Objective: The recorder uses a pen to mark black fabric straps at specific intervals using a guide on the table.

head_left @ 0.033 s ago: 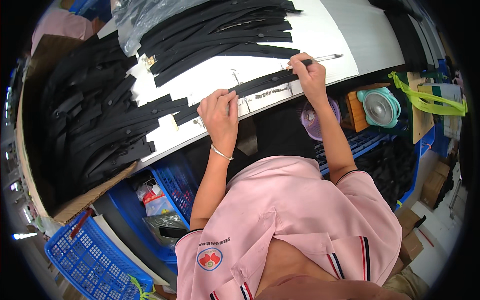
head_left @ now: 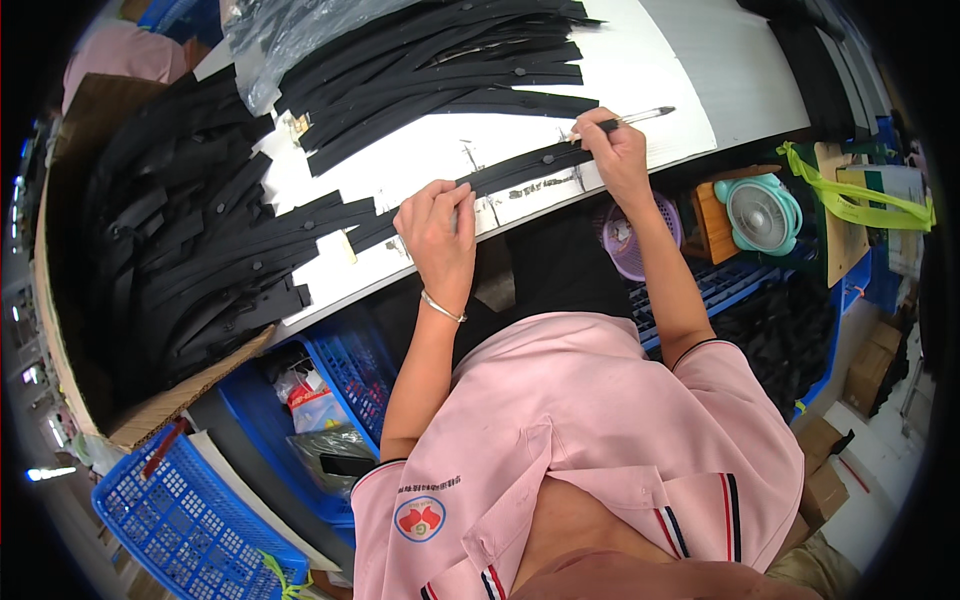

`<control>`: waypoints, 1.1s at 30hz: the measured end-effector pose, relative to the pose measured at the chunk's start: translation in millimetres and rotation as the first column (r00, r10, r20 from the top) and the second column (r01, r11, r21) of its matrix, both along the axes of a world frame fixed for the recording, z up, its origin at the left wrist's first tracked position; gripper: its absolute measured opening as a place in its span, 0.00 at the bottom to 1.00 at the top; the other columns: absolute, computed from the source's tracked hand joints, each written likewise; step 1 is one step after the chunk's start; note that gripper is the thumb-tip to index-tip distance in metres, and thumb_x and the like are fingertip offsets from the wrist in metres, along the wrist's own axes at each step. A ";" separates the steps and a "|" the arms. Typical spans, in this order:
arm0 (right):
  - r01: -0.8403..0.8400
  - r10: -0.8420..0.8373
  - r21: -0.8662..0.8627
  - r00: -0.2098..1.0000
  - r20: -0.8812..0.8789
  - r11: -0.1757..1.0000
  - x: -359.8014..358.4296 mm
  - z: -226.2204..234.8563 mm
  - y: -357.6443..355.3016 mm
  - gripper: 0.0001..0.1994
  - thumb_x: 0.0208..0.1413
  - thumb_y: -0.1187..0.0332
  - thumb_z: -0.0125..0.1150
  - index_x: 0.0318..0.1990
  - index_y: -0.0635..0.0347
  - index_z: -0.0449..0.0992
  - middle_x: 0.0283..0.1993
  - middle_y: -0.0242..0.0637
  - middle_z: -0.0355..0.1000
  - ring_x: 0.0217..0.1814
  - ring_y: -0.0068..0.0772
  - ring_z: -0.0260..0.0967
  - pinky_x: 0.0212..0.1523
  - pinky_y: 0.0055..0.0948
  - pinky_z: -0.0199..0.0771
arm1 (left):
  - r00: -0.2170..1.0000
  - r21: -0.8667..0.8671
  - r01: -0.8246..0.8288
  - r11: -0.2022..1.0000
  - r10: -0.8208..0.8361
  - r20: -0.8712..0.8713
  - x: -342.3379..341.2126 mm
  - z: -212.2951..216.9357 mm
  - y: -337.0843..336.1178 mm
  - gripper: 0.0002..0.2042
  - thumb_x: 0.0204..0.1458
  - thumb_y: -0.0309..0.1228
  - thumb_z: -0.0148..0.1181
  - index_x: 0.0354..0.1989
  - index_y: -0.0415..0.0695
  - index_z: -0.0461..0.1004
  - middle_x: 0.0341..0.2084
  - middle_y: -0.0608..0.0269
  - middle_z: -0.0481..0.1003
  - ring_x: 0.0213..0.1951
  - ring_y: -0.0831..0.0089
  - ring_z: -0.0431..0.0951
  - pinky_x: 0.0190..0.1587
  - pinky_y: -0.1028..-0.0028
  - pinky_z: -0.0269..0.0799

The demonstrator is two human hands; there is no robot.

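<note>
A narrow black fabric strip with a small round button lies along the near side of the white work surface. My left hand presses on it with bent fingers held together. At the strip's right end my right hand is closed around a slim pen with a dark grip and a clear barrel. The barrel points away to the right, and the writing end is close to the strip's end. Dark marks and lines show on the white surface beside the strip.
Layered black strips lie farther back, partly under clear plastic film. More fill a cardboard box at left. Below the table edge are blue crates, a purple basket and a teal fan.
The pen and my right hand have shifted very slightly left. My left hand stays in place on the strip.
</note>
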State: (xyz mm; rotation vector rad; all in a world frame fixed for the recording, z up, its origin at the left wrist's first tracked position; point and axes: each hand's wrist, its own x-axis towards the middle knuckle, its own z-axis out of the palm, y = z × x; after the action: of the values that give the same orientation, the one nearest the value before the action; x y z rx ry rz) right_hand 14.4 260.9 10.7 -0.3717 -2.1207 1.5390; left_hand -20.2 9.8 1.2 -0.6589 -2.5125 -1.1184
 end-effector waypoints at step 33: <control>-0.182 0.183 0.083 0.983 -0.007 0.980 2.1 -14.0 11.0 0.10 0.58 0.68 0.61 0.28 0.66 0.77 0.23 0.35 0.75 0.24 0.24 0.71 0.28 0.26 0.69 | 0.968 0.044 0.229 0.972 -0.222 -0.120 -6.5 -7.2 99.5 0.05 0.47 0.27 0.71 0.33 0.46 0.83 0.37 0.68 0.79 0.45 0.65 0.75 0.50 0.65 0.64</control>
State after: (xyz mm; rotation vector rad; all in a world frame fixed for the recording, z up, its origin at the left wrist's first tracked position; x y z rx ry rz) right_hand 16.5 271.9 -3.4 -0.1397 -2.2514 1.5425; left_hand -26.7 109.2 -6.0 -0.9842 -2.3436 -1.1874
